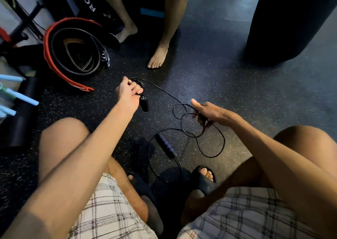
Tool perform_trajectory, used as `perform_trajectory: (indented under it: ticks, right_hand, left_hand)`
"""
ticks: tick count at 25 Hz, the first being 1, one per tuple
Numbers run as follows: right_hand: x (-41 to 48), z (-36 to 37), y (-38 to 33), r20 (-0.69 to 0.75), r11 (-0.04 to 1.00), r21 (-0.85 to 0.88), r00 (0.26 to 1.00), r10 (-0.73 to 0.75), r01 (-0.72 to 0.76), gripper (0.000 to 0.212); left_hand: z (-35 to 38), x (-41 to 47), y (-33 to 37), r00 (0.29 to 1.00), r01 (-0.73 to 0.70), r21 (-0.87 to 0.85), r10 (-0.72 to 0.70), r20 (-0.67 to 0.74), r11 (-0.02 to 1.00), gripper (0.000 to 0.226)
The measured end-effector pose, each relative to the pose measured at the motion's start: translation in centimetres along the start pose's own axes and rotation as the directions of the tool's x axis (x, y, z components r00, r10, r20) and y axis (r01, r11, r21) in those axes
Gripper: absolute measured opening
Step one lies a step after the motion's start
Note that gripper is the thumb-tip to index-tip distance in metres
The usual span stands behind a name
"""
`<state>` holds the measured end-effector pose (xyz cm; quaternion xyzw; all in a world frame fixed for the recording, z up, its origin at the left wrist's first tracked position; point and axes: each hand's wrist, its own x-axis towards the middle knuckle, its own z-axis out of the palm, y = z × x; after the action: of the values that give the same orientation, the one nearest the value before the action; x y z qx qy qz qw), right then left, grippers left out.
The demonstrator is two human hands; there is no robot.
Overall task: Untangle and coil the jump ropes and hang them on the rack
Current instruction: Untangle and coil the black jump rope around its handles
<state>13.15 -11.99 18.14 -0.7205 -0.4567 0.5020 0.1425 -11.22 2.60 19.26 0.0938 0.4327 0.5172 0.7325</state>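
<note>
View from above of a person crouched over a dark speckled floor [237, 85], both arms reaching forward.

Left hand [128, 95], at 9 to 10 o'clock of centre: fingers curled tight round the upper end of one black handle [144, 104] of the jump rope [184, 129], with a short bend of cord caught under the same fingers. The handle's lower end sticks out below the fist.

Cord [164, 90]: runs from the left fist across the centre toward 3 o'clock, where it reaches the right hand [209, 111]. That hand has its thumb held out straight and its fingers curled round several strands. Small loops hang just beside these fingers on the 9 o'clock side, and larger loops lie on the floor below them.

Second handle [166, 145], at 6 o'clock: black with blue rings, lying on the floor, held by neither hand, with a wide loop of cord around it.

At 10 o'clock, a coiled red belt [47, 43] encloses a black belt [94, 43], which in turn holds a tan-edged belt [73, 42] at its core.

At 12 o'clock, another person's bare foot [157, 57]. At 1 to 2 o'clock, a black punching bag [291, 19]. At the far 9 o'clock edge, pale blue tubes [23, 98].
</note>
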Motion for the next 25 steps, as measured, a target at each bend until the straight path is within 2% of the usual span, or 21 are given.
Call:
perform_trajectory:
  ticks: [4,7,12,16,19,21,23,25]
  right_hand:
    - [0.2,-0.9,1.0,-0.031,0.992,-0.118,0.998,-0.058,0.054,0.025]
    - [0.6,-1.2,1.1,-0.109,0.974,-0.159,0.977,-0.181,0.162,0.020]
    - [0.3,-1.4,0.1,-0.159,0.945,-0.111,0.933,-0.323,0.308,0.022]
    - [0.1,-1.4,-0.8,-0.239,0.921,-0.005,0.894,-0.380,0.390,0.027]
    - [0.1,-1.6,-1.2,-0.412,0.915,0.116,0.857,-0.309,0.385,0.028]
    - [0.4,-2.4,-0.9,-0.558,0.905,0.249,0.815,-0.157,0.345,0.024]
    - [1.0,-3.6,-0.1,-0.655,0.888,0.357,0.755,0.017,0.290,0.021]
    - [1.4,-4.4,1.1,-0.684,0.865,0.440,0.714,0.150,0.240,0.021]
  left_hand:
    - [-0.8,0.5,1.1,0.981,-0.104,0.084,0.116,-0.157,0.991,0.037]
    - [-0.9,0.4,1.0,0.980,-0.095,0.220,0.130,-0.150,0.971,0.036]
    - [-0.3,-1.2,-1.3,0.995,-0.095,0.574,0.061,0.078,0.813,0.036]
    - [0.0,-2.1,-2.6,0.965,-0.136,0.742,-0.081,0.249,0.656,0.033]
    - [0.1,-2.2,-3.0,0.960,-0.098,0.786,-0.150,0.236,0.611,0.034]
    - [-0.2,-1.8,-3.1,0.986,-0.068,0.785,-0.081,0.148,0.615,0.035]
    - [-0.7,-1.0,-3.1,0.999,-0.026,0.737,-0.008,0.043,0.676,0.034]
    - [-1.2,0.0,-2.8,0.997,0.031,0.643,0.021,-0.073,0.765,0.033]
